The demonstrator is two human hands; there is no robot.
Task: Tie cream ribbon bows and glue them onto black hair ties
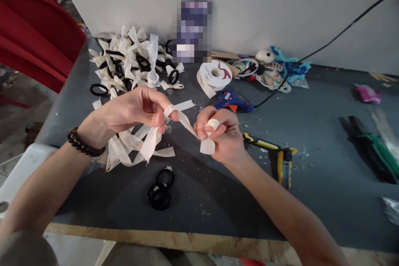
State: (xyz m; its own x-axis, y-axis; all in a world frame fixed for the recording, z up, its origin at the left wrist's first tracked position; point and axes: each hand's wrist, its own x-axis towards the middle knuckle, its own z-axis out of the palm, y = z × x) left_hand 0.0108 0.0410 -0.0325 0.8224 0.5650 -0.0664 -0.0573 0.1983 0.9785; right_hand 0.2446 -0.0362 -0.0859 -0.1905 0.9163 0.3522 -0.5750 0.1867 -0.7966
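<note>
A cream ribbon (183,119) stretches between my two hands above the grey table. My left hand (137,106), with a dark bead bracelet at its wrist, pinches one part of it, and a loose end hangs below the fingers. In my right hand (222,133) the other part is gripped, looped over a finger with its short end hanging down. Beneath the left hand lie several cut ribbon strips (120,153). A few black hair ties (159,195) rest near the front of the table.
Behind the left hand is a heap of hair ties with cream bows (124,56). A ribbon spool (215,75), blue glue gun (233,102) with black cord, and yellow-black cutter (282,166) lie around the right hand. Green-handled tool (378,153) lies far right; red chair (34,29) stands left.
</note>
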